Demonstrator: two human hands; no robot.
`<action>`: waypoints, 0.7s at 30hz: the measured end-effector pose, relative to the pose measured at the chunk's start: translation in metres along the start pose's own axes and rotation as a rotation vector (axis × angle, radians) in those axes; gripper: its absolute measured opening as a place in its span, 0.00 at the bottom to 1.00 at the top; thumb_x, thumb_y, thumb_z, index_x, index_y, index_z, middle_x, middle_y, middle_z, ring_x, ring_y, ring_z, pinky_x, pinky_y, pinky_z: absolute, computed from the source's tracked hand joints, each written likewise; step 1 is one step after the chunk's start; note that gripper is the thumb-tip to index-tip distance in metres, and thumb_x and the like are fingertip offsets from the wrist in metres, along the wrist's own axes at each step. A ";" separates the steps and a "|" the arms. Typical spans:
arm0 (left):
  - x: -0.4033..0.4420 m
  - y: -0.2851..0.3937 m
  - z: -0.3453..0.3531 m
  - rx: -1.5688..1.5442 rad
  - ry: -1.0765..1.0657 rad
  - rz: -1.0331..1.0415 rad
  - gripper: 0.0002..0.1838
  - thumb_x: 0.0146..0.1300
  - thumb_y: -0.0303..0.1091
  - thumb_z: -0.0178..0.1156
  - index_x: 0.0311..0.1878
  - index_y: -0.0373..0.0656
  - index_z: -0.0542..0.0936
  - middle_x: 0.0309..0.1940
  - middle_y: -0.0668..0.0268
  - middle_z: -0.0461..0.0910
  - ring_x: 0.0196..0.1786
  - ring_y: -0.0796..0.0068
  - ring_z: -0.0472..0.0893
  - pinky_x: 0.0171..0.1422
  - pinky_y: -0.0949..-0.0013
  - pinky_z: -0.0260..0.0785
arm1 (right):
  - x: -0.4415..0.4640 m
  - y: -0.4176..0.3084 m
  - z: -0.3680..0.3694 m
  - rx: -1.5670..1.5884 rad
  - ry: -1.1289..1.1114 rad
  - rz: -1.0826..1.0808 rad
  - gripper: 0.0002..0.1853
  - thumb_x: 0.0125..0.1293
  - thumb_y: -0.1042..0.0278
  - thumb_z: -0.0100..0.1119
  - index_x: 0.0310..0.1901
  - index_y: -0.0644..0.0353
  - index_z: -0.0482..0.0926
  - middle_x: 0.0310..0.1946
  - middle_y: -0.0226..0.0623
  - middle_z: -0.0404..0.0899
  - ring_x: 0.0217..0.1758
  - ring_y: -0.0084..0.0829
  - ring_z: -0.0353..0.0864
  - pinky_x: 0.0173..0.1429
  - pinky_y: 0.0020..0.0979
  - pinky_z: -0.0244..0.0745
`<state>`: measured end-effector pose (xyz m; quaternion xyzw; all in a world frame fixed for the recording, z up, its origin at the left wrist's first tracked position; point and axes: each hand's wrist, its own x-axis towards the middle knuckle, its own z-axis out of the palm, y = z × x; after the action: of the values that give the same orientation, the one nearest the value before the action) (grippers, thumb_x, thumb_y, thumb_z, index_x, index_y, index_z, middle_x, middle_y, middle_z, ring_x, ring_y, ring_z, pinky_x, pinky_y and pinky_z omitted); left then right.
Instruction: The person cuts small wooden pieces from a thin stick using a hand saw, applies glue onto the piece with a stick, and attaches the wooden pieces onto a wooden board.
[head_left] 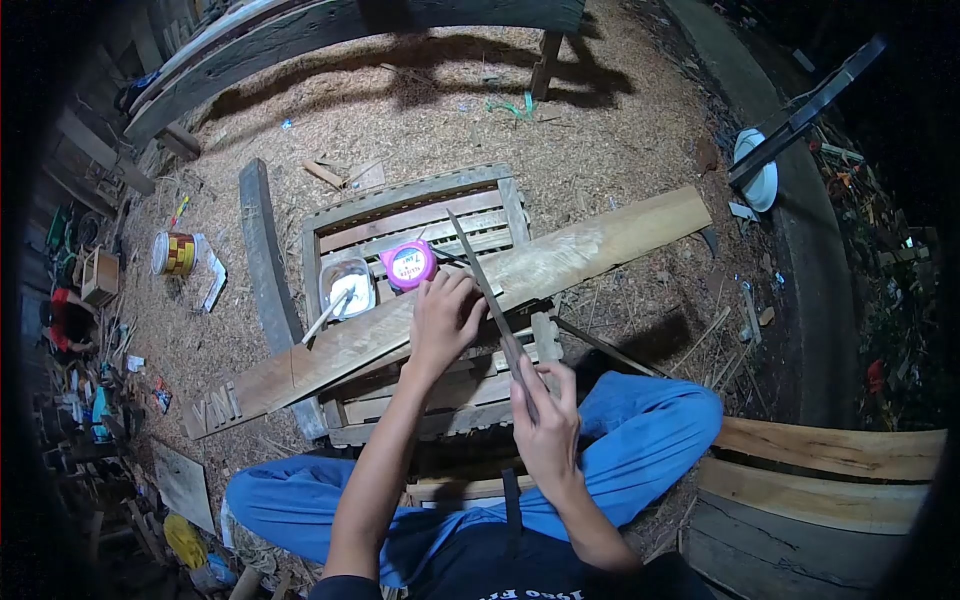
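Note:
A long wooden plank (580,250) lies slantwise across a slatted wooden stand (410,195) in front of me. My left hand (447,318) rests on the middle of the plank with its fingers bent together; a small pale piece shows by the fingertips, and what they grip is mostly hidden. My right hand (546,425) is closed around the lower end of a long, tapering metal blade (480,268), a file or a knife by its shape. The blade points up and away, crossing over the plank just right of my left hand. Small wooden letters (215,407) lie at the plank's left end.
On the stand sit a pink tape measure (409,265) and a tub of white paste (352,292) with a brush. A grey beam (262,240) lies left, near a yellow-red can (175,254). A bench (380,22) spans the back; boards (810,490) lie right.

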<state>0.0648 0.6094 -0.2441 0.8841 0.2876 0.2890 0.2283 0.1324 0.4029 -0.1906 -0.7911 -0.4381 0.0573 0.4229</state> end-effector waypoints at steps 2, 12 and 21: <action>-0.002 -0.001 0.000 -0.009 -0.007 0.003 0.12 0.64 0.35 0.70 0.44 0.41 0.81 0.45 0.62 0.80 0.51 0.58 0.77 0.56 0.56 0.65 | -0.017 0.006 -0.004 0.024 -0.003 -0.041 0.22 0.73 0.71 0.65 0.68 0.59 0.81 0.56 0.47 0.80 0.48 0.48 0.88 0.47 0.42 0.85; 0.002 0.002 0.003 -0.008 0.035 0.014 0.11 0.63 0.34 0.70 0.43 0.41 0.80 0.43 0.63 0.79 0.48 0.58 0.76 0.54 0.56 0.65 | -0.014 0.006 -0.017 0.043 0.001 0.044 0.18 0.71 0.74 0.66 0.61 0.63 0.84 0.46 0.47 0.80 0.46 0.49 0.86 0.45 0.44 0.83; 0.001 -0.003 0.004 -0.005 0.017 0.004 0.11 0.65 0.38 0.69 0.42 0.41 0.80 0.42 0.64 0.79 0.48 0.58 0.76 0.53 0.57 0.64 | -0.008 0.005 -0.014 0.046 -0.017 0.073 0.18 0.71 0.72 0.67 0.62 0.61 0.83 0.44 0.46 0.77 0.41 0.50 0.84 0.41 0.46 0.81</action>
<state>0.0673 0.6108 -0.2484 0.8817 0.2871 0.2976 0.2274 0.1368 0.3870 -0.1876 -0.7960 -0.4112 0.0895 0.4350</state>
